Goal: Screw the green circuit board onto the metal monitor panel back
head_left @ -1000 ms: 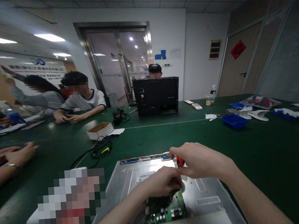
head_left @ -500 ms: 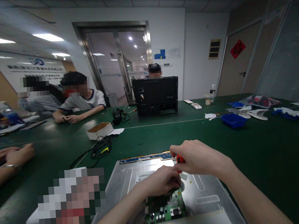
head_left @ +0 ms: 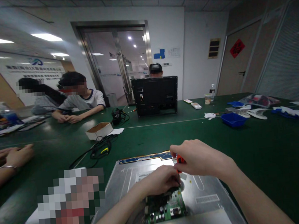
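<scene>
Grips in the right hand [head_left: 201, 158] a red-and-black plastic tool handle [head_left: 179, 159], with fingers closed firmly round it, over the far middle part of a broad silver sheet-metal panel [head_left: 196, 194]; cannot make out the tool's tip; holds the left hand [head_left: 163, 180] just beside that handle, with bent fingers close together, over the far end of a green rectangular circuit board [head_left: 166, 206] on the panel; cannot tell those hidden fingertips clamped from merely touching; shows also, along the panel's far edge, a narrow blue circuit strip [head_left: 142, 158], and, on its right part, a white printed barcode label [head_left: 207, 199]; has, left of the panel, a white-and-pink item masked by pixels [head_left: 68, 196] and, farther left, a co-worker's hands [head_left: 18, 158]; has, beyond the panel to the left, a coiled black cable [head_left: 98, 149] near an open white cardboard box [head_left: 98, 131]; straight beyond, a black rectangular monitor-like housing [head_left: 155, 96]; beyond to the right, a shallow blue plastic tray [head_left: 233, 119], all on a dark-green tabletop [head_left: 265, 151].
</scene>
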Demonstrator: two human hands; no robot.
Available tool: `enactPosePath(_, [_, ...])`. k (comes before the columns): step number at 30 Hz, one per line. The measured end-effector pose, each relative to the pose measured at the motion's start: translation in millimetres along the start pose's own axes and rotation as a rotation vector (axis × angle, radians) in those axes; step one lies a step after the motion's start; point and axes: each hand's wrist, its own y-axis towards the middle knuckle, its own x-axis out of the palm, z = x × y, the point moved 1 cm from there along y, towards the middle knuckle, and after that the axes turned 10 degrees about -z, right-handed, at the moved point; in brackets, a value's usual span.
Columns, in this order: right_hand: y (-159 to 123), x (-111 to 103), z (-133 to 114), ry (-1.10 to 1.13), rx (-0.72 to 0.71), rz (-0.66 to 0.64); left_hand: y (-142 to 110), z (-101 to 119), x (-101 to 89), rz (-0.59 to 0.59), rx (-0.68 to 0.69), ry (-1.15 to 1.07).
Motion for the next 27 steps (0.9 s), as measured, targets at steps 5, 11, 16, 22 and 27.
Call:
enactPosePath(5, [3.1, 0.6, 1.5, -0.010, 0.008, -0.011, 1.0, -0.1, 1.8, -0.023, 0.010, 0.035])
enactPosePath(11, [2.5, -0.4, 1.9, 0.021, 0.007, -0.023, 1.7, 4.7, -0.1, -0.024, 0.014, 0.005])
enactPosePath(16, [2.5, 0.7, 2.6, 0.046, -0.019, -0.025, 2.6, 4.1, -0.7, -0.017, 0.035, -0.029])
enactPosePath(22, [2.6, 2.0, 6.3, 0.066, -0.065, -0.049, 1.9, -0.6, -0.1, -0.021, 0.049, -0.023])
enactPosePath(27, [2.0, 1.1, 3.9, 0.050, -0.060, -0.050, 1.3, -1.3, 0.7, -0.007, 0.020, 0.010])
